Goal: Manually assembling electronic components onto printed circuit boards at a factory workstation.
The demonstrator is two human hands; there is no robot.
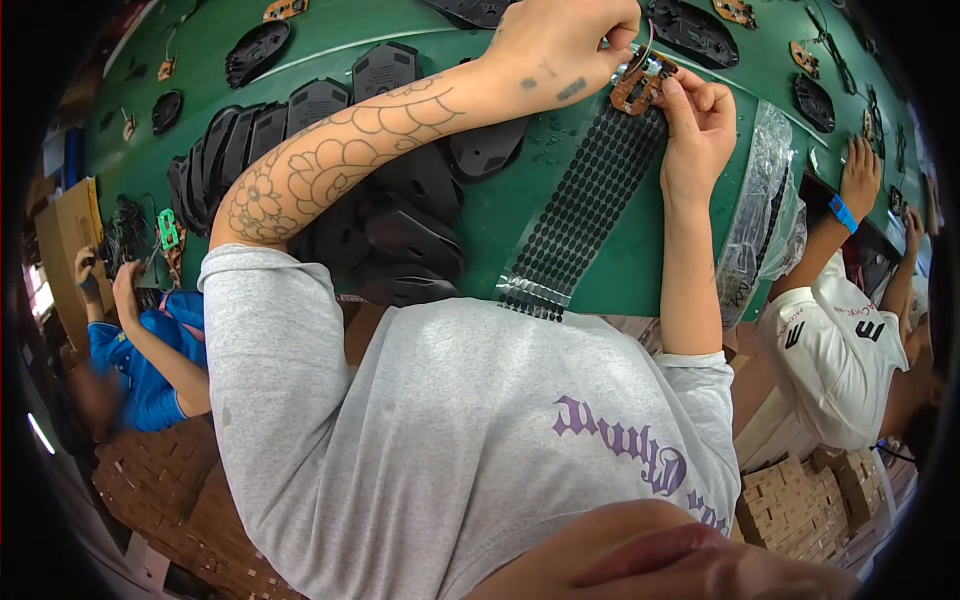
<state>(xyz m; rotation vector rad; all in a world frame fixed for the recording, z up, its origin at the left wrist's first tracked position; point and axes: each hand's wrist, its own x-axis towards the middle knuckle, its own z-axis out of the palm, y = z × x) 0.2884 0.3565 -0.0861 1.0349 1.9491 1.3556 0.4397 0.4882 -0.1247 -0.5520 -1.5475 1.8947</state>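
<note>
My right hand (700, 125) pinches a small orange-brown circuit board (636, 95) between thumb and fingers, over the green table (630, 260). My left hand (565, 50) is closed just above the board, and its fingertips are partly hidden. Beside those fingers a thin wire (650, 40) curves up from the board. Beneath the board, a clear strip of small black oval pads (600, 190) runs down toward my chest. Several black computer mouse shells (400, 240) lie piled under and beside my left forearm.
A crumpled clear plastic bag (755, 210) lies right of my right forearm. More mouse shells (693, 35) and circuit boards (285, 9) are spread along the far side. People in blue (150, 350) and white (830, 350) sit left and right; the right one's hand (860, 175) rests on the table.
</note>
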